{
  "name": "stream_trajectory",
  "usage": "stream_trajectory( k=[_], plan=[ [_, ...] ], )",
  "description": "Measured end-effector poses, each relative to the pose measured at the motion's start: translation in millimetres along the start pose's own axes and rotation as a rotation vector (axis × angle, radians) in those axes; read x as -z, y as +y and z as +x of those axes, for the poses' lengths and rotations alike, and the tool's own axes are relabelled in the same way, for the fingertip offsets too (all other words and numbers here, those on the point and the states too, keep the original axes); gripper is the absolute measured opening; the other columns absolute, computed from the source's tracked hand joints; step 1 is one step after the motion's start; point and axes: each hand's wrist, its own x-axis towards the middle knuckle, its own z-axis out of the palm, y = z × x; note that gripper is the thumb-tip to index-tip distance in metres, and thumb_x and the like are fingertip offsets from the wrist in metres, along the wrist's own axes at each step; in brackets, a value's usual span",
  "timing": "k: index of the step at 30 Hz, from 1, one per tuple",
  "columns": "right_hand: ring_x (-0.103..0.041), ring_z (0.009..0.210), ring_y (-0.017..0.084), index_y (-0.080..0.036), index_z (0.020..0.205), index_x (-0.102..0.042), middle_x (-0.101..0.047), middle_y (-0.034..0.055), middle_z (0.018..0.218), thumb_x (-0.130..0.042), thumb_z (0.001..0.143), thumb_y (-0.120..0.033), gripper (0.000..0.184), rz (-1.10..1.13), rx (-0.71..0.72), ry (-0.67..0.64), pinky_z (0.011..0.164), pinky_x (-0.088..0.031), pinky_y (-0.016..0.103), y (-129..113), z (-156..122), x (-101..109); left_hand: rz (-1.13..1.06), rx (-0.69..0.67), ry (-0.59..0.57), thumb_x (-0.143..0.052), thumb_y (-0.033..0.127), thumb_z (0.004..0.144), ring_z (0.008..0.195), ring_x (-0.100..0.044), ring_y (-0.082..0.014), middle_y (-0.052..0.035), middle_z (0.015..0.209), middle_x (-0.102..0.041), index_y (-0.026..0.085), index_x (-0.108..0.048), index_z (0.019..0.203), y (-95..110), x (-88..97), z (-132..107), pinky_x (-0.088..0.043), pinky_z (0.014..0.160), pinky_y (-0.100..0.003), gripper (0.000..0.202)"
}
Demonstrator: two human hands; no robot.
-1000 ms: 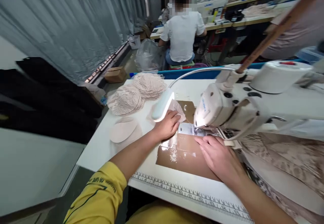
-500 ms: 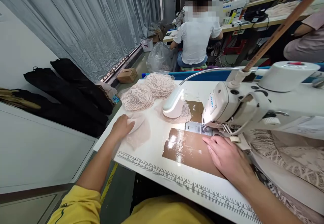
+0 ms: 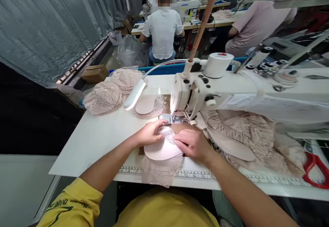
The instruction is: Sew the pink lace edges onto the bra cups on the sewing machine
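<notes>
L hand (image 3: 151, 133) is pinching the upper L edge of a pale pad (image 3: 161, 151) btw thumb & fingers; R hand (image 3: 195, 144) is resting at its R edge, fingers bunched tog., can't tell if they're pinching. Pad's lying just in front of the sewing machine (image 3: 187, 93), w/ sheer lace (image 3: 161, 170) trailing across the ruler (image 3: 203, 176) along the table (image 3: 84, 138) edge, nos. incl. 14 & 15 showing. Another machine (image 3: 190, 8) at the back is displaying "JUKI". Yellow L sleeve (image 3: 77, 203) is carrying dark lettering, too skewed to read; paper (image 3: 285, 108) on the near machine's arm is showing faint print, also illegible. A 2nd pad (image 3: 145, 105) is lying nr the lamp (image 3: 135, 94), lace stacks (image 3: 104, 98) sitting further L, red-handled scissors (image 3: 312, 172) far R.
</notes>
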Motion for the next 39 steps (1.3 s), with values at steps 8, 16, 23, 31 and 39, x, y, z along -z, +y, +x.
stream_trajectory(
  k=[8, 16, 23, 31, 39],
  plan=[
    [-0.05, 0.068, 0.015, -0.018, 0.072, -0.065, -0.058, 0.0023, 0.068, -0.047, 0.093, -0.025, 0.029, -0.177, -0.09, -0.091, 0.065, -0.032, 0.027, -1, 1, -4, 0.089, 0.071, 0.135, -0.057, 0.025, 0.08, 0.073, -0.061, -0.0158, -0.0027, 0.082, -0.064, 0.014, -0.058, 0.103, -2, 0.6, 25, -0.048, 0.065, -0.025, 0.025],
    [-0.051, 0.076, 0.018, -0.021, 0.107, -0.067, -0.062, 0.0041, 0.087, -0.056, 0.088, -0.027, 0.022, -0.38, -0.238, -0.088, 0.069, -0.033, 0.03, -3, 5, -5, 0.492, -0.068, 0.186, -0.049, 0.015, 0.085, 0.068, -0.059, -0.0155, -0.0033, 0.076, -0.064, 0.015, -0.061, 0.085, 3, -1.1, 43, -0.044, 0.061, -0.024, 0.012],
    [-0.051, 0.075, 0.017, -0.017, 0.088, -0.068, -0.061, 0.0047, 0.085, -0.053, 0.088, -0.022, 0.016, -0.407, -0.268, -0.143, 0.069, -0.033, 0.03, -1, 6, -7, 0.763, -0.304, 0.1, -0.045, 0.02, 0.091, 0.079, -0.061, -0.0181, -0.0067, 0.088, -0.065, 0.017, -0.061, 0.1, 24, -5.3, 14, -0.05, 0.068, -0.028, 0.019],
    [-0.055, 0.083, 0.021, -0.019, 0.124, -0.058, -0.064, 0.0067, 0.099, -0.049, 0.091, -0.029, 0.036, -0.373, -0.341, -0.2, 0.073, -0.037, 0.032, -5, 10, -2, 0.796, -0.362, 0.071, -0.047, 0.02, 0.09, 0.11, -0.058, -0.0275, -0.0178, 0.12, -0.06, 0.009, -0.059, 0.109, 6, -19.5, 13, -0.053, 0.091, -0.042, 0.026],
    [-0.056, 0.096, 0.025, -0.018, 0.126, -0.055, -0.062, 0.0094, 0.113, -0.047, 0.091, -0.034, 0.039, -0.393, -0.383, -0.185, 0.077, -0.04, 0.034, -3, 11, -5, 0.772, -0.365, 0.007, -0.05, 0.029, 0.09, 0.122, -0.052, -0.0312, -0.022, 0.132, -0.054, 0.005, -0.054, 0.123, -2, -7.8, 20, -0.048, 0.102, -0.044, 0.042]
  ],
)
